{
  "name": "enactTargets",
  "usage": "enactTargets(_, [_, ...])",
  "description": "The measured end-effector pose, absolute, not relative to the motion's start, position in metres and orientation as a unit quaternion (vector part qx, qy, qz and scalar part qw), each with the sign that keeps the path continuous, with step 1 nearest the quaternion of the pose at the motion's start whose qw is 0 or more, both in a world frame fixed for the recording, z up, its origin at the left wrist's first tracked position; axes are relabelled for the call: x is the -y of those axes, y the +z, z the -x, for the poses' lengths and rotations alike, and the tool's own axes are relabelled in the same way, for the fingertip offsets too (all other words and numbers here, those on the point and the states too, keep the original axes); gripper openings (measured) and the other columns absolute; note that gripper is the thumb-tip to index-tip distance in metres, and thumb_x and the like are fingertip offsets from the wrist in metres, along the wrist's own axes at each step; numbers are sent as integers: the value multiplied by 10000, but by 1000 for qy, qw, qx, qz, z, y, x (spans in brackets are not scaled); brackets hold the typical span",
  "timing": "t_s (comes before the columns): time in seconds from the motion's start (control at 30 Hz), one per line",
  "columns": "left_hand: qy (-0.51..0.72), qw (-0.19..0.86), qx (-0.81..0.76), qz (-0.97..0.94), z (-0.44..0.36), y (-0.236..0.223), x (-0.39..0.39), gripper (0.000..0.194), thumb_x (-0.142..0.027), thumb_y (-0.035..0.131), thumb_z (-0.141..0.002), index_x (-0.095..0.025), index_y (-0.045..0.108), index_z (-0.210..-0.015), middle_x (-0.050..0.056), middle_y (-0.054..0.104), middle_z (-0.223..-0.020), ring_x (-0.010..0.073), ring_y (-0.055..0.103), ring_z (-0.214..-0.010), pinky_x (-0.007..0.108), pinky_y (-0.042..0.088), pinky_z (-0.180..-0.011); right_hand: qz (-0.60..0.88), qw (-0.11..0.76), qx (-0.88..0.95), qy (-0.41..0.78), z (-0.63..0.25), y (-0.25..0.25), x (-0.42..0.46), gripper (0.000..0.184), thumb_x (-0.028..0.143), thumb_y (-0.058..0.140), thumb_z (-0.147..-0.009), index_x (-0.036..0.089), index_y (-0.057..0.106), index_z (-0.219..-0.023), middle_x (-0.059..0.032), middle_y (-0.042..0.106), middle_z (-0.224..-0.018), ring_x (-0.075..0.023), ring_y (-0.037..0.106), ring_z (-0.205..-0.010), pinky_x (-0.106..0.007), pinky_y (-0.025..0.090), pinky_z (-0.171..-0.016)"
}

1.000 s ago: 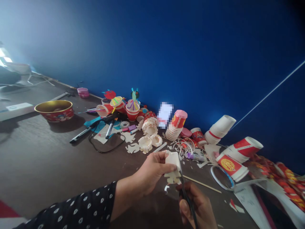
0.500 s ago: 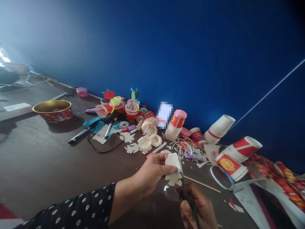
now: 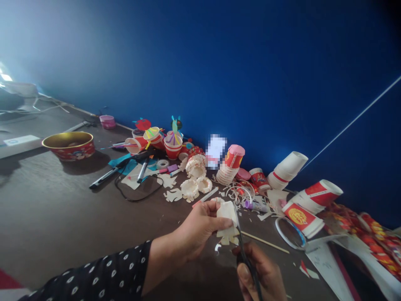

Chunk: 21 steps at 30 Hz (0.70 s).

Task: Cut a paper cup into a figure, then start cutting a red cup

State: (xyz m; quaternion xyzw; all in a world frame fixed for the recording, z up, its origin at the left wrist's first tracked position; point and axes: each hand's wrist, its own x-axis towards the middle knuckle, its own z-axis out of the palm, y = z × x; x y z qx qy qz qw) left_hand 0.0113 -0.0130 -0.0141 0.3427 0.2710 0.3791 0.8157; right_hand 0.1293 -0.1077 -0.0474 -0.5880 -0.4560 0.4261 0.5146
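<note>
My left hand (image 3: 200,228) grips a piece of white paper cup (image 3: 227,218) with a cut, figure-like paper shape (image 3: 224,235) hanging below it. My right hand (image 3: 258,271) is closed around the black handles of a pair of scissors (image 3: 246,261). The thin blades rise to the paper's right edge and touch it. The fingers of my left hand cover part of the paper. A dark, dotted sleeve (image 3: 94,271) covers my left forearm.
Paper scraps, cut cups, pens, tape and a gold-rimmed red bowl (image 3: 68,146) lie on the dark table (image 3: 56,209) along a blue wall (image 3: 219,75). Stacked red-and-white paper cups (image 3: 232,165) and a wooden stick (image 3: 265,241) lie near my hands.
My hands, the paper and the scissors have shifted only slightly. The scissors remain at the paper's right edge, and the view has drifted a little.
</note>
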Motion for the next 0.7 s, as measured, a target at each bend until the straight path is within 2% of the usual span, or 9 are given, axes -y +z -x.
enactTargets(0.53, [376, 820, -267, -338, -10, -11, 13, 266, -160, 750, -500, -117, 555, -676, 6, 621, -595, 91, 557, -491, 197, 432, -489, 595, 512, 450, 425, -131, -51, 109, 406, 576, 618, -646, 189, 556, -749, 93, 333, -394, -40, 240, -325, -150, 181, -291])
enactTargets(0.7, [384, 814, -275, -338, -10, -12, 12, 194, -213, 718, -588, -116, 561, -649, -19, 583, -545, 51, 502, -452, 165, 393, -472, 599, 507, 437, 439, -129, -46, 110, 438, 600, 630, -620, 186, 560, -744, 98, 358, -396, -25, 253, -310, -133, 205, -283])
